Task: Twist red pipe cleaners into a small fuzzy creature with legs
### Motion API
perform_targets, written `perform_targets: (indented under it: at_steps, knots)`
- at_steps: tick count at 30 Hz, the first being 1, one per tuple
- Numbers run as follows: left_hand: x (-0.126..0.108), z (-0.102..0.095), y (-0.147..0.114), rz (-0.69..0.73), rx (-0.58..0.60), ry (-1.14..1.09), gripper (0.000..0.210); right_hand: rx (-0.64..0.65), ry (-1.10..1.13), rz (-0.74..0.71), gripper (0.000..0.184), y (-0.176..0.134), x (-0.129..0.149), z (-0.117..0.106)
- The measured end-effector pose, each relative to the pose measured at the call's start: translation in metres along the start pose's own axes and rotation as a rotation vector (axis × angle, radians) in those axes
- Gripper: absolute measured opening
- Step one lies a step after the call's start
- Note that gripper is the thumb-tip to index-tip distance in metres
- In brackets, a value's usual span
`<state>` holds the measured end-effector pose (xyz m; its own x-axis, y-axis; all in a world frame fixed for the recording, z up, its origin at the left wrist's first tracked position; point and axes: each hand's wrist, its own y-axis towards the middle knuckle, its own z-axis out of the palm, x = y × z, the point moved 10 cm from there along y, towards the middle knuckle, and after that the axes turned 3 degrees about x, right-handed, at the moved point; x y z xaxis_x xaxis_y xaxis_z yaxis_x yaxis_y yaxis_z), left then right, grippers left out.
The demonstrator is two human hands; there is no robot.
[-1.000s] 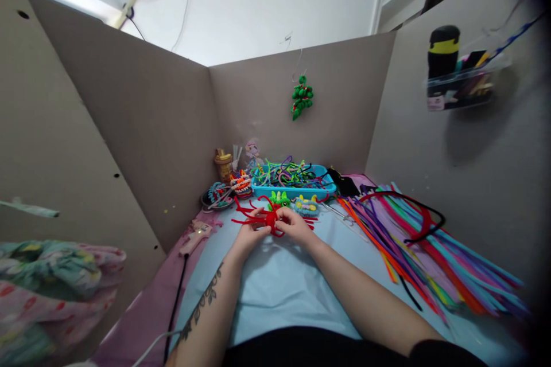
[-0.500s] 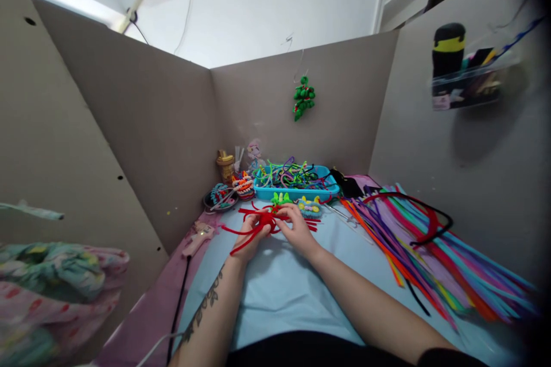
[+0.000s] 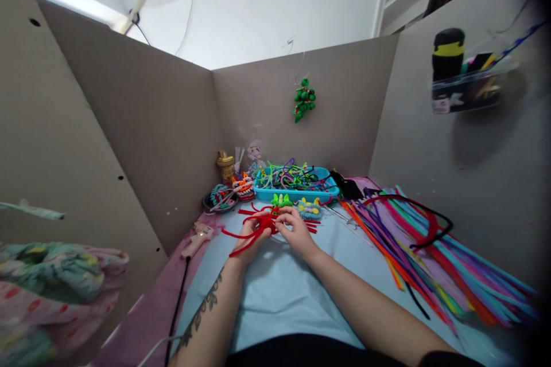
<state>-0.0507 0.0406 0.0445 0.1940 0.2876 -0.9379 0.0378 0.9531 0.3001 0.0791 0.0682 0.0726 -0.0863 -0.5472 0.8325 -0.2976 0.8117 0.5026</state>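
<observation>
A red pipe-cleaner piece (image 3: 267, 223) with a rounded middle and several loose strands sits between my two hands, above the blue table cover. My left hand (image 3: 255, 236) is closed around its left side, and strands stick out past the fingers to the left. At its right side my right hand (image 3: 295, 229) pinches with thumb and forefinger; the exact strand there is hidden. Just beyond are a green pipe-cleaner figure (image 3: 281, 200) and a light-blue one with yellow parts (image 3: 310, 209). Cut red pipe cleaners (image 3: 313, 226) lie behind my right hand.
A blue tray (image 3: 297, 194) of pipe-cleaner scraps stands at the back. Many-coloured pipe cleaners (image 3: 422, 258) cover the right side, with scissors (image 3: 342, 215) beside them. A dark bowl (image 3: 220, 204) and pink glue gun (image 3: 198, 241) are on the left. Grey panels (image 3: 344, 114) enclose the table.
Both hands stay in nearly the same place around the red piece. Its upper strands have shifted slightly, and the camera view has moved a little.
</observation>
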Motion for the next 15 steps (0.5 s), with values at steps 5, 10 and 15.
perform_targets:
  at_steps: [5,10,15]
  knots:
    - [-0.003,0.003,0.001,0.028,0.02,0.072,0.049,-0.038,0.023,0.072,0.011,0.001,-0.007,-0.002]
    - [0.0,0.008,0.002,0.021,0.072,0.084,0.049,-0.065,0.087,0.139,0.009,0.001,-0.018,-0.002]
    - [-0.002,0.011,0.0,0.007,0.089,0.065,0.049,0.041,0.179,0.251,0.008,0.002,-0.031,0.006]
